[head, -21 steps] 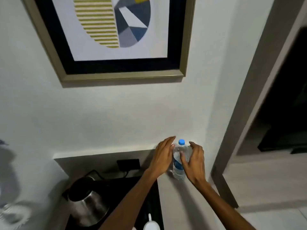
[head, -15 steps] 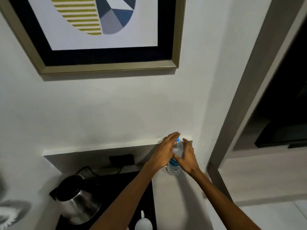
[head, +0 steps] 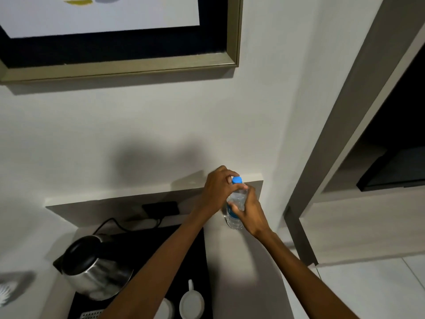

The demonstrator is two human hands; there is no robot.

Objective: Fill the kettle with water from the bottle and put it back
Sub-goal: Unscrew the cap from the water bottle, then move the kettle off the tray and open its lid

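Bottle near counter's right edge, right hand fingers gripping body, left hand fingers pinching cap

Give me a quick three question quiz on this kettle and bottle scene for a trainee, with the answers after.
1. True or false: the blue cap is already off the bottle.
2. Which hand grips the bottle's body: A, left hand, or B, right hand?
3. On which side of the bottle does the kettle stand in the head view?

Key:
1. False; the cap sits on the neck, with the left hand's fingers at it.
2. B.
3. Its left, on the black tray, lid shut.
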